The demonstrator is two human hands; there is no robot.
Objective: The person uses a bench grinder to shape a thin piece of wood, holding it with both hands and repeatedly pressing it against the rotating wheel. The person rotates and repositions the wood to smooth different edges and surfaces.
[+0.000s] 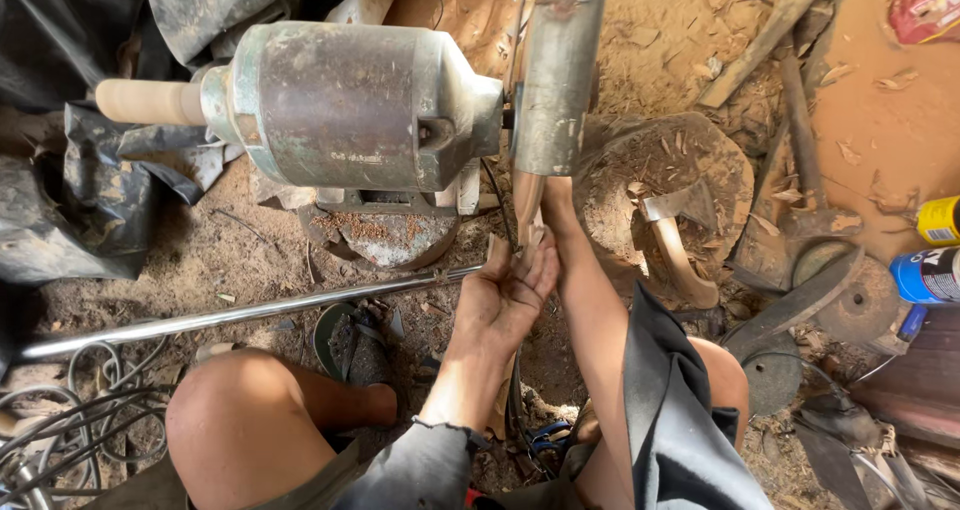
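Both hands meet under the worn grey metal bench motor's (350, 105) wheel guard (555, 70): left hand (505, 295) half-open, palm up, steadying the slim pale wooden piece (527, 210), right hand (558, 202) pressing it upward, grip hidden.

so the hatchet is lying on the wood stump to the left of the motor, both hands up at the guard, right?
Not quite: the head view shows the hatchet on the stump to the right of the motor. The left hand and right hand are at the guard.
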